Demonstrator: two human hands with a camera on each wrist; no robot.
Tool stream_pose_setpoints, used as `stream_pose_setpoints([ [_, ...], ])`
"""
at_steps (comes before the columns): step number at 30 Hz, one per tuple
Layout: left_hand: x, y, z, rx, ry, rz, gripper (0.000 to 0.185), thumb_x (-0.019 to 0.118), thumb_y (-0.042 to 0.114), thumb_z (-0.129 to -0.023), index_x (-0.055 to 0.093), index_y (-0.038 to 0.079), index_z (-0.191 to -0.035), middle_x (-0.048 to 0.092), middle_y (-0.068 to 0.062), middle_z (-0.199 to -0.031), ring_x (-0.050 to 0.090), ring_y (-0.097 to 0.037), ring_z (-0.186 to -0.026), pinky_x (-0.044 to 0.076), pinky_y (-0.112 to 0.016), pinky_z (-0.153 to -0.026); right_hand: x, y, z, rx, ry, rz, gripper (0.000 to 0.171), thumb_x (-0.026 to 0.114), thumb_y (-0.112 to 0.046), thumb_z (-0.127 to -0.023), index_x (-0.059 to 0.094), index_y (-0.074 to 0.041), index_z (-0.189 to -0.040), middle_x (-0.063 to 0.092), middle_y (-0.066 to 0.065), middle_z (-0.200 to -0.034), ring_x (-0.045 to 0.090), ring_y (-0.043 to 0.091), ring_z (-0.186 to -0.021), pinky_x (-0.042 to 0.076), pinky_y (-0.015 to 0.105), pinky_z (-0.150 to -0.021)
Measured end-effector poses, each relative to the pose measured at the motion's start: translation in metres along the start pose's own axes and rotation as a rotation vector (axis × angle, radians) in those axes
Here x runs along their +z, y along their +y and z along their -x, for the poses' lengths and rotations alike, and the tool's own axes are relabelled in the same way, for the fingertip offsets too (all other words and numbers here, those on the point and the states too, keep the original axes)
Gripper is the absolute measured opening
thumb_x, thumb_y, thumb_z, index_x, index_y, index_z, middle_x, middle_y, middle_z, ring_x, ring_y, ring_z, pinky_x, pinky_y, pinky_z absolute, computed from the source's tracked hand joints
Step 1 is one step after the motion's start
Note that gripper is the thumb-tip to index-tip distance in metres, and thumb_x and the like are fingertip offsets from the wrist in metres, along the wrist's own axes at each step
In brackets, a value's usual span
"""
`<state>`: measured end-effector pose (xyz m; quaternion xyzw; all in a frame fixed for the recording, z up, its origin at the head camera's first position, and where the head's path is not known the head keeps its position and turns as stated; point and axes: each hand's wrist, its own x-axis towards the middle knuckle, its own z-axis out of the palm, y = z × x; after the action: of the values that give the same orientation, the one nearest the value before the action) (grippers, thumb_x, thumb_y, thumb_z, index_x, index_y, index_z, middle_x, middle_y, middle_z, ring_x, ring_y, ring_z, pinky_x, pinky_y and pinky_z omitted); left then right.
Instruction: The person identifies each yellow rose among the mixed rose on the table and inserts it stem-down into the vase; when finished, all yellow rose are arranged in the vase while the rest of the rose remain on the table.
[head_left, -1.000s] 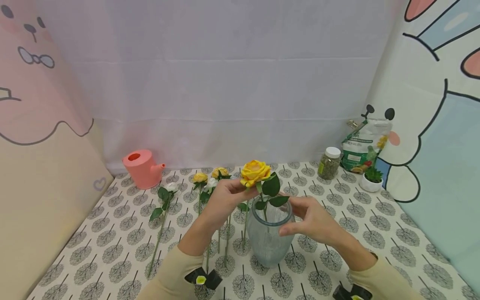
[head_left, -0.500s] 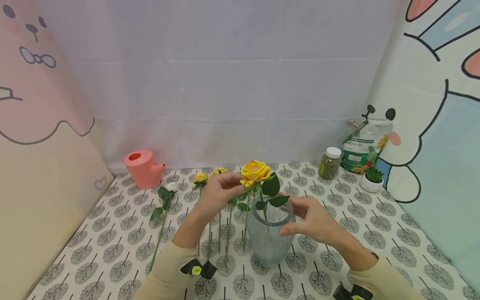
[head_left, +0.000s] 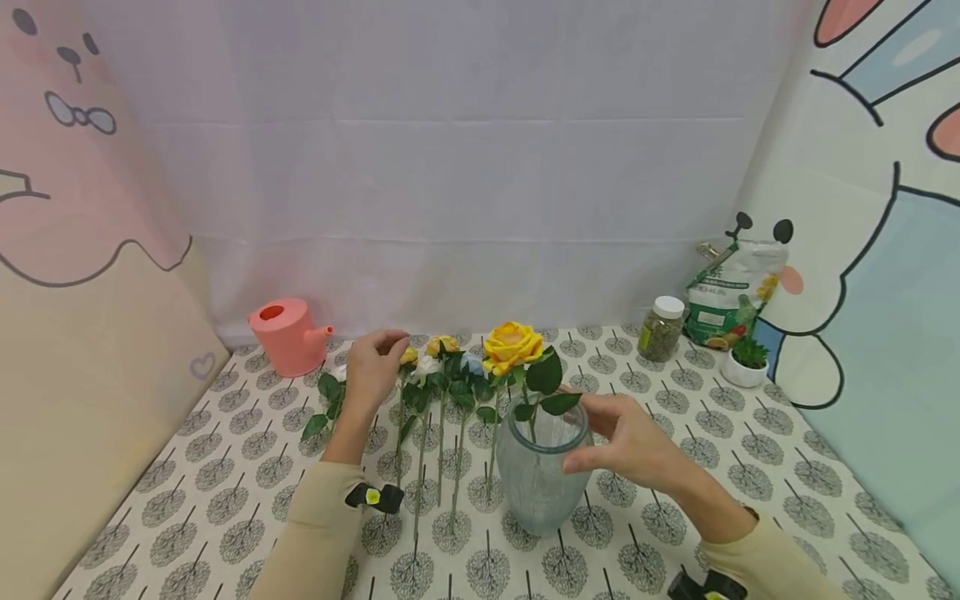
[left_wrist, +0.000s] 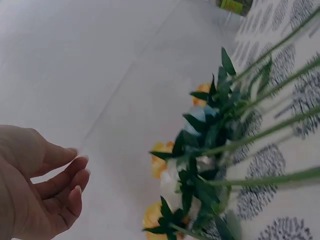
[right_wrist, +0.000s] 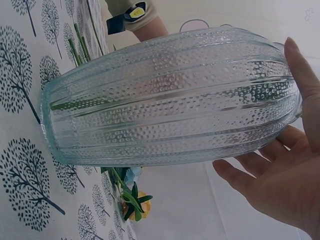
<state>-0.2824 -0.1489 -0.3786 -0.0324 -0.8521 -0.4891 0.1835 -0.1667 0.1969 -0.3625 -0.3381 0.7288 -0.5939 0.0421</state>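
A ribbed clear glass vase (head_left: 542, 492) stands upright on the patterned cloth. Its neck is held by my right hand (head_left: 632, 442), the thumb on the near side and the fingers round the far side. One yellow rose (head_left: 513, 347) leans in the vase, its bloom and leaves above the rim and its stem inside. Up and to the left, my left hand (head_left: 371, 371) hovers over the flower heads with nothing in it, its fingers loosely bent in the left wrist view. A row of stemmed flowers lies under and beside it, including a white rose (head_left: 426, 367) and a blue flower (head_left: 471, 364).
A coral watering can (head_left: 291, 340) stands at the back left. Another white flower's leaves (head_left: 327, 388) show left of my left wrist. At the back right are a lidded jar (head_left: 660, 332), a green and white bag (head_left: 723, 300) and a small potted succulent (head_left: 745, 362).
My left hand has let go of the yellow rose by the vase and moved left over the lying flowers. The right hand stays on the vase, which has not moved.
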Motion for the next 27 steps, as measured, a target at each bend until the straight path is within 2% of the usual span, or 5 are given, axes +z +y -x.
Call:
stream_pose_setpoints([
  [5, 0.010, -0.034, -0.007, -0.117, 0.012, -0.098, 0.022, 0.063, 0.015, -0.100, 0.073, 0.001, -0.112, 0.069, -0.017, -0.102, 0.062, -0.027, -0.086, 0.051, -0.035, -0.068, 0.000, 0.001, 0.000, -0.009, 0.001, 0.005, 0.069, 0.084, -0.011, -0.080, 0.054, 0.002, -0.140, 0.051, 0.016, -0.146, 0.051, 0.012, -0.132, 0.039, 0.027, -0.108],
  [10, 0.016, -0.056, -0.008, -0.165, 0.017, -0.142, 0.019, 0.063, 0.012, -0.099, 0.074, -0.001, -0.108, 0.070, -0.020, -0.101, 0.065, -0.030, -0.083, 0.052, -0.037, -0.064, 0.000, 0.001, 0.000, -0.006, 0.002, 0.005, 0.070, 0.084, -0.011, -0.080, 0.053, 0.003, -0.141, 0.046, 0.017, -0.149, 0.048, 0.010, -0.133, 0.039, 0.027, -0.109],
  [15, 0.018, -0.066, -0.007, -0.198, 0.021, -0.186, 0.017, 0.066, 0.010, -0.097, 0.075, -0.002, -0.103, 0.071, -0.020, -0.099, 0.066, -0.032, -0.082, 0.054, -0.042, -0.065, -0.001, 0.001, -0.001, -0.011, -0.004, -0.002, 0.066, 0.084, -0.009, -0.080, 0.056, 0.003, -0.138, 0.052, 0.017, -0.145, 0.052, 0.013, -0.131, 0.041, 0.028, -0.108],
  [18, 0.018, -0.070, -0.007, -0.214, -0.001, -0.195, 0.018, 0.068, 0.013, -0.095, 0.076, -0.002, -0.103, 0.072, -0.021, -0.101, 0.067, -0.034, -0.084, 0.055, -0.045, -0.068, -0.001, 0.001, -0.001, -0.015, -0.004, -0.002, 0.064, 0.084, -0.009, -0.080, 0.058, 0.003, -0.136, 0.057, 0.017, -0.140, 0.055, 0.015, -0.128, 0.043, 0.029, -0.107],
  [27, 0.020, -0.079, -0.008, -0.257, -0.060, -0.189, 0.025, 0.069, 0.019, -0.096, 0.075, -0.003, -0.106, 0.071, -0.022, -0.109, 0.065, -0.037, -0.099, 0.054, -0.049, -0.080, 0.000, 0.001, -0.001, -0.008, -0.001, -0.010, 0.066, 0.084, -0.010, -0.080, 0.055, 0.004, -0.138, 0.048, 0.017, -0.148, 0.052, 0.013, -0.131, 0.042, 0.029, -0.107],
])
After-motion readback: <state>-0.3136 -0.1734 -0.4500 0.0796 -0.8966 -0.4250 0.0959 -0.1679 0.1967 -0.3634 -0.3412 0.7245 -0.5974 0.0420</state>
